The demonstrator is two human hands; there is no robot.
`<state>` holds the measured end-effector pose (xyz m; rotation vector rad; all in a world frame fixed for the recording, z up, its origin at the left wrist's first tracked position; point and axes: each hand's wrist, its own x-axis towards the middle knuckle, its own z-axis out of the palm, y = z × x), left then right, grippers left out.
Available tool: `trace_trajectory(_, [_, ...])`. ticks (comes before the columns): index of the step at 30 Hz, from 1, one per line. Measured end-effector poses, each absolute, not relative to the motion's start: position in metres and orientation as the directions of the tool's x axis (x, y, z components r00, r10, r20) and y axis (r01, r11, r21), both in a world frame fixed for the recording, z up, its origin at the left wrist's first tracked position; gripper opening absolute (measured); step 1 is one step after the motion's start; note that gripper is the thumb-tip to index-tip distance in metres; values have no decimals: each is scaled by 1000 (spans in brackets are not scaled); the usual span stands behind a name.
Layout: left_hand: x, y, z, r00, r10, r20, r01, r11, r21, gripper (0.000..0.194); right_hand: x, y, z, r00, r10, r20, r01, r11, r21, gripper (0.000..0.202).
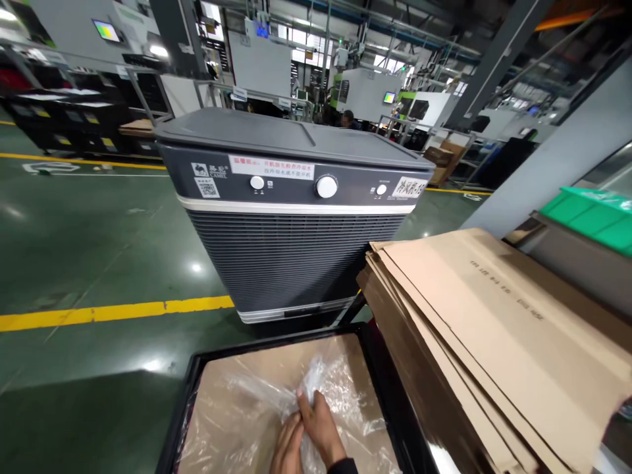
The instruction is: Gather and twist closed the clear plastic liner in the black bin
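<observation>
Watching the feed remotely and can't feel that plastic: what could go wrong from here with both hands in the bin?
1. The thin clear plastic bag is bunched under the left hand and right hand; a hard pull might tear it.
2. The stack of flat cardboard sheets overhangs the black bin rim and leans; a bump could slide sheets in.
3. The grey air cooler stands close ahead, limiting room.

Grey air cooler [291, 217] beside stacked flat cardboard [494, 336].
</observation>
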<state>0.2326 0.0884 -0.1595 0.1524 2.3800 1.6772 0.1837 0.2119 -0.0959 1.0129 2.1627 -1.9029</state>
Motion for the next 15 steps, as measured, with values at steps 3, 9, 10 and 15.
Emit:
trace_trajectory(3, [236,94,-152,-966,174,-189,-139,264,954,49,191,209,-99,-717,458,-525,529,-134,-838,62])
trace_trajectory(9, [203,92,-144,-903,207,-377,-362,105,926,51,208,179,-110,-526,512,-680,432,-528,-731,66])
trace_trajectory(10, [195,92,-144,-892,239,-385,-376,83,923,54,208,174,-112,-502,523,-689,398,-567,-721,65])
trace_trajectory(15, [169,99,-142,-789,408,-460,-486,43,873,48,199,162,-124,-440,569,-695,240,-671,-702,71])
